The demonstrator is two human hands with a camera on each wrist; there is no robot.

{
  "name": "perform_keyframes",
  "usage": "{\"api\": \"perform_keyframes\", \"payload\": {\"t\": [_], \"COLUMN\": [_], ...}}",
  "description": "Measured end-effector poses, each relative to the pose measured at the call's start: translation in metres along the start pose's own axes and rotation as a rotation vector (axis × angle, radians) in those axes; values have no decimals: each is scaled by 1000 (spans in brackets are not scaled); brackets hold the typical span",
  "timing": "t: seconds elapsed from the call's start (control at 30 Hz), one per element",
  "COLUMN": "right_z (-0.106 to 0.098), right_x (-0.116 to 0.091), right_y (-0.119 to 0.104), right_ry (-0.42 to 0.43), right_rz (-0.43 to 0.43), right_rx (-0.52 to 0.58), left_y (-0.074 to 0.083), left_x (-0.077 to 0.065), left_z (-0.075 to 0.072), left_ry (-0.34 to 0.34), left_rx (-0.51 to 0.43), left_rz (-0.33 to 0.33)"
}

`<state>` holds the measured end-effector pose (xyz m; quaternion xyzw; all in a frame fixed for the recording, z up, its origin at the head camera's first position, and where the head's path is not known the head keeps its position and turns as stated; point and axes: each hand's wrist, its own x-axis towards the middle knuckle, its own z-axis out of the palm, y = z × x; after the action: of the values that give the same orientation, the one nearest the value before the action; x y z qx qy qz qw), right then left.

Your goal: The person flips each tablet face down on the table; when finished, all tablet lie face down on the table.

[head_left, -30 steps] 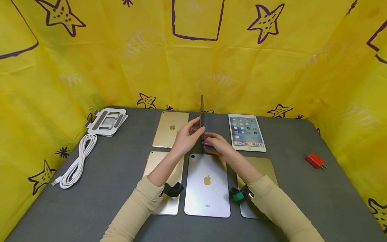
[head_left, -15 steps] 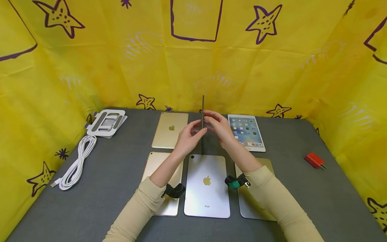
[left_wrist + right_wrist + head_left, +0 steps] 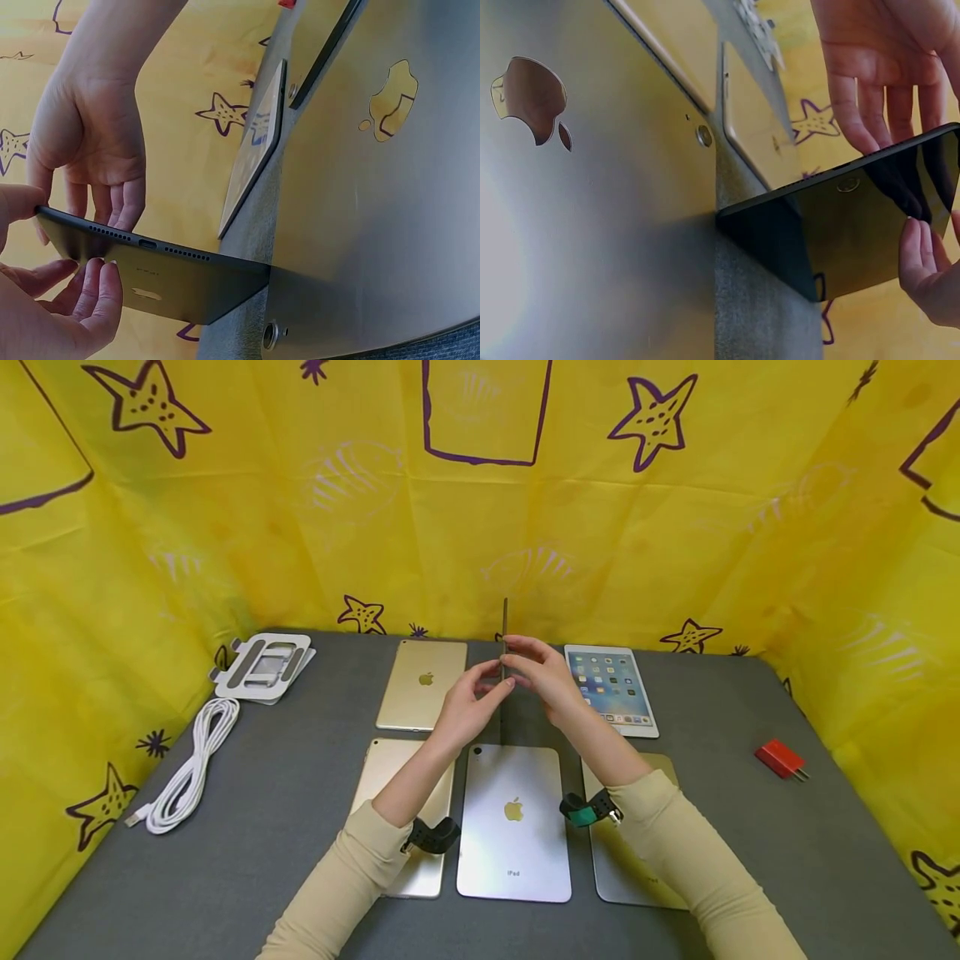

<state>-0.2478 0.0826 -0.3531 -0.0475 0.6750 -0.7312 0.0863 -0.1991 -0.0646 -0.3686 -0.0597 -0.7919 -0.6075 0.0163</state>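
A thin dark tablet [image 3: 505,620] stands upright on its edge in the middle of the table, seen almost edge-on in the head view. My left hand [image 3: 461,706] holds it from the left, thumb at the near edge and fingers against the back [image 3: 161,281]. From the right my right hand [image 3: 551,681] holds it too, fingers at the dark glossy screen [image 3: 855,232] and thumb by the near edge. The lower corner comes right behind a silvery iPad [image 3: 513,827] lying face down. The screen mirrors fingers in the right wrist view.
Gold tablets lie face down at the back left [image 3: 423,685] and front left [image 3: 390,768]. A white tablet [image 3: 615,689] shows its lit screen at the back right; a grey one [image 3: 630,868] lies under my right arm. Around them are a stand [image 3: 262,664], a white cable [image 3: 198,760] and a red plug [image 3: 780,758].
My right hand has moved up and away from me along the tablet, from its lower part to its upper part. The left hand and the tablet have hardly moved.
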Motion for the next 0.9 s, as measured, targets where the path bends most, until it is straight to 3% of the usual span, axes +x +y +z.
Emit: {"api": "perform_keyframes", "payload": {"t": [0.43, 0.6, 0.73, 0.9], "right_z": [-13, -24, -34, -45], "right_x": [-4, -9, -13, -16], "right_y": [3, 3, 3, 5], "right_ry": [17, 31, 53, 80], "right_rz": [8, 18, 39, 70], "right_rx": [25, 12, 2, 5], "left_y": [-5, -9, -17, -29], "left_x": [-1, -1, 0, 2], "left_z": [8, 10, 10, 11], "left_ry": [-27, -130, -221, -289], "left_rx": [4, 53, 151, 232], "left_rz": [-26, -40, -56, -89]}}
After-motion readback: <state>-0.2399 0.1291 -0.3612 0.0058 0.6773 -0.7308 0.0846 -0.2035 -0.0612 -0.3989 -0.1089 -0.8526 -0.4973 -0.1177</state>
